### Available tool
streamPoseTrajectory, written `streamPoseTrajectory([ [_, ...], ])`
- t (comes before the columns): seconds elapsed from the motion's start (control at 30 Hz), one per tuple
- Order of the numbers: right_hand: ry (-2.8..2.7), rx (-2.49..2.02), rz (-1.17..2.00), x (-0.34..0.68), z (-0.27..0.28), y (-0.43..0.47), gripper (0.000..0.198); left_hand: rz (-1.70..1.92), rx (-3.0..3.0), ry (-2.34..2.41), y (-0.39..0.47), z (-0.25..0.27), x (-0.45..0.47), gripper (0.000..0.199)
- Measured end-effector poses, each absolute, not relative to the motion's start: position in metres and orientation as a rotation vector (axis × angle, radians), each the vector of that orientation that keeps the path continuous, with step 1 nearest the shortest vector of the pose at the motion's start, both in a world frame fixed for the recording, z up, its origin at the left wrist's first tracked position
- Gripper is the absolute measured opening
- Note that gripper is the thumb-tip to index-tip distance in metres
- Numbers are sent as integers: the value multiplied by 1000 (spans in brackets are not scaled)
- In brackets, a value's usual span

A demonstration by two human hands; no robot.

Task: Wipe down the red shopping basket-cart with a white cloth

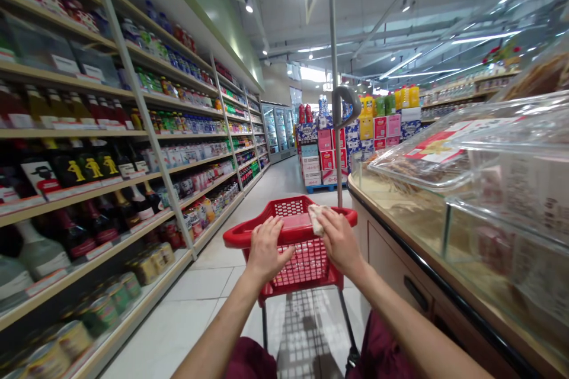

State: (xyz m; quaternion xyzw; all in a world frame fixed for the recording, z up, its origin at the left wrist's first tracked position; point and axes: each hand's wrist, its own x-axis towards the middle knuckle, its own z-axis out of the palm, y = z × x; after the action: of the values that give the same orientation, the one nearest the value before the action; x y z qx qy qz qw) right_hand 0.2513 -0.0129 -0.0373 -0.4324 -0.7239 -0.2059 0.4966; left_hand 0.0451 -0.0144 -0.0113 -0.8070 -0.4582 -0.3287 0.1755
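A red plastic shopping cart (302, 284) stands in front of me in the aisle, its handle bar toward me. My left hand (265, 249) holds the left half of the handle, fingers over the top and thumb on the near side. On the right half, my right hand (340, 241) presses a crumpled white cloth or tissue (316, 219) against the handle. The fingers bend over the cloth and partly hide it. A pinkish panel (296, 222) on the handle shows between the hands. Lattice walls form the basket, and what lies inside cannot be made out clearly.
Shelves of bottles and cans (178, 136) line the left. A wooden counter (382, 237) with clear plastic food boxes (427, 148) runs close along the right. Ahead stand a metal pole (334, 59), stacked drink cartons (326, 160) on a blue pallet and glass-door fridges (275, 127).
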Motion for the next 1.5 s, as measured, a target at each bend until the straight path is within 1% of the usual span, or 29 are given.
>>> streamPoseTrajectory([
  [0.13,-1631,-1183,-510,268,-33,-11,42,-946,-2264,-1308,-15,-12,47,53],
  [0.33,-1770,-992,-557,239,-39,-17,38,-955,-2262,-1310,-15,-11,47,48],
  [0.53,-1556,-1161,-519,284,-39,-6,38,-949,-2254,-1325,-16,-11,46,48],
  [0.67,-1708,-1000,-532,255,-42,-14,40,-955,-2257,-1326,-16,-11,49,49],
  [0.77,-1781,-937,-556,241,-43,-17,37,-943,-2258,-1318,-16,-10,49,49],
  [0.97,-1595,-1177,-544,275,-35,-9,36,-954,-2253,-1320,-18,-10,49,48],
  [1.17,-1784,-952,-580,234,-40,-17,39,-943,-2244,-1322,-16,-12,51,50],
  [1.37,-1614,-1175,-540,277,-37,-8,40,-954,-2235,-1323,-16,-13,52,50],
  [1.5,-1689,-1028,-543,254,-39,-14,41,-969,-2242,-1329,-17,-13,55,51],
])
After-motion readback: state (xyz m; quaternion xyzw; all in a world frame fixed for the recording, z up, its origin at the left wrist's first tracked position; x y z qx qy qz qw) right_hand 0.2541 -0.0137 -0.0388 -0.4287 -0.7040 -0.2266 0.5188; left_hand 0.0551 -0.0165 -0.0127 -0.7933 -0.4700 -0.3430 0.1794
